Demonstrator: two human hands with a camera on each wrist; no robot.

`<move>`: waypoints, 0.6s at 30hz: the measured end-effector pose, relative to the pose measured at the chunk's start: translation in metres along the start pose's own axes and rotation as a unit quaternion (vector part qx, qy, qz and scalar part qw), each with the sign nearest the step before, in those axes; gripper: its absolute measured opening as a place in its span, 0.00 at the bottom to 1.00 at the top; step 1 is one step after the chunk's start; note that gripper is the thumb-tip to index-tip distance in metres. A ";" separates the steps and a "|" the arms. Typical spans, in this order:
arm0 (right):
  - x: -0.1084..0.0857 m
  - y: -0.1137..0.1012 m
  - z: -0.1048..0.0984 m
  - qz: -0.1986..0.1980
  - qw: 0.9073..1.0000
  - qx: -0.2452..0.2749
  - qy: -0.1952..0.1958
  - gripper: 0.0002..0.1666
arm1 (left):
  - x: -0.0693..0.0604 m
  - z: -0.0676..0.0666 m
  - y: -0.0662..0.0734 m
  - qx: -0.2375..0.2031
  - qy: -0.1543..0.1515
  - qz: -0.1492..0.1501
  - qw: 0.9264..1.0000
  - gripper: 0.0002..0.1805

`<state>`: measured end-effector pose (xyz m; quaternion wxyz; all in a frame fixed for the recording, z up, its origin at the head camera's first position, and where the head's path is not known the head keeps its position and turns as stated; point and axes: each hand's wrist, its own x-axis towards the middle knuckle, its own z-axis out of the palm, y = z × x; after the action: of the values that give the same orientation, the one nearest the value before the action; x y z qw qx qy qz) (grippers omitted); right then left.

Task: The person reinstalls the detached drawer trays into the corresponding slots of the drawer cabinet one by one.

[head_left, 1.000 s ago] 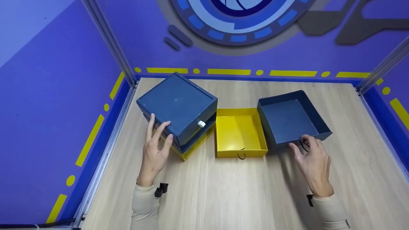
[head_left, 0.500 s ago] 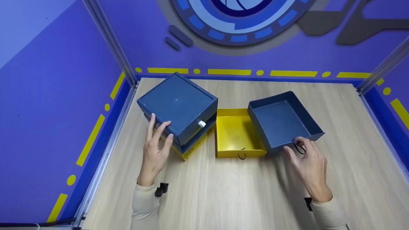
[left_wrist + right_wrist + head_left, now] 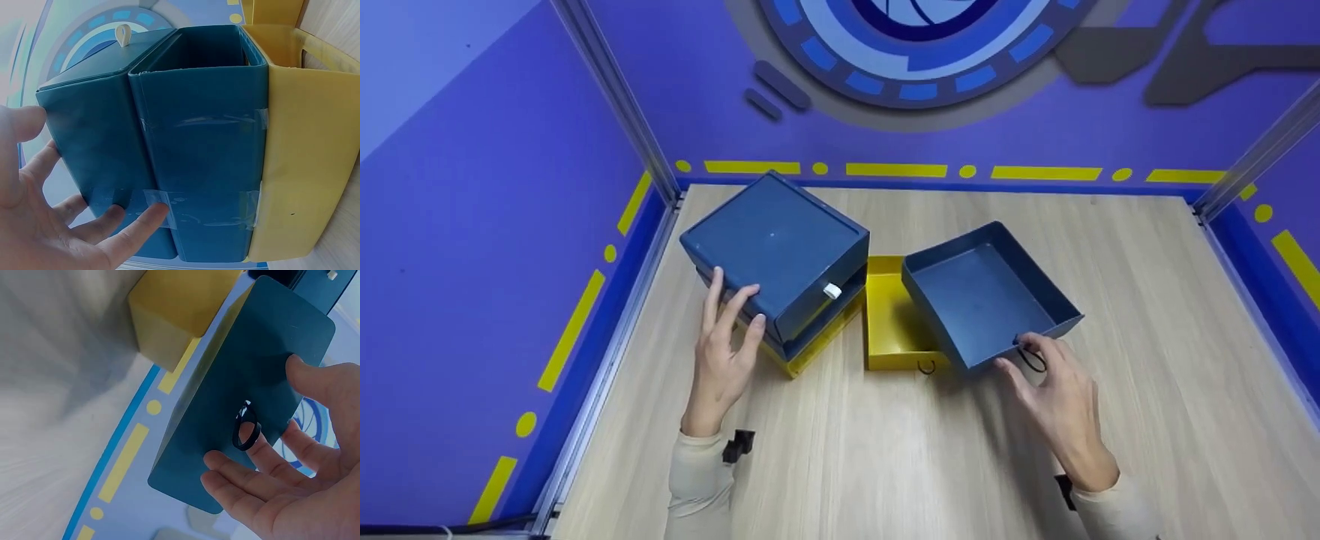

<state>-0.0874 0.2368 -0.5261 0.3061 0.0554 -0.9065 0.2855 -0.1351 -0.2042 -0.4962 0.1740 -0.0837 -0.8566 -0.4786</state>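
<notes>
In the head view my left hand (image 3: 724, 360) rests with spread fingers against the near left side of a stacked drawer unit. The unit has a dark blue shut drawer (image 3: 772, 236) with a white tab on top, an empty blue slot (image 3: 208, 48) in the middle and a yellow frame (image 3: 309, 157) at the bottom. My right hand (image 3: 1065, 405) holds a loose dark blue drawer (image 3: 986, 300) by its front wall, near the black loop (image 3: 246, 430). That drawer hangs raised, covering the right part of a yellow drawer (image 3: 885, 315) on the table.
The wooden table (image 3: 840, 465) extends in front of the drawers and to their right. Purple-blue panels (image 3: 495, 247) stand at the back and both sides, joined by metal posts (image 3: 622, 105). Clear tape (image 3: 202, 216) runs across the unit's side.
My right hand has carried the blue drawer leftward and slightly toward me, so it now covers much of the yellow drawer. The left hand and the unit have stayed in place.
</notes>
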 end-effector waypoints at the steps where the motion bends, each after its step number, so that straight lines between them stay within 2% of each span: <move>1: 0.000 -0.002 0.001 -0.004 1.000 0.004 0.001 0.27 | 0.000 0.000 0.000 0.000 0.000 0.001 1.000 0.23; 8: -0.005 -0.015 0.004 -0.026 1.000 0.007 -0.007 0.27 | 0.000 0.001 0.000 -0.001 0.001 0.003 1.000 0.23; 18: -0.014 -0.028 0.006 -0.025 0.999 0.015 -0.029 0.28 | 0.001 0.001 -0.001 0.002 0.002 0.004 1.000 0.23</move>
<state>-0.0719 0.2096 -0.5246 0.2854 0.0907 -0.9092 0.2893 -0.1365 -0.2043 -0.4972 0.1776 -0.0864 -0.8569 -0.4762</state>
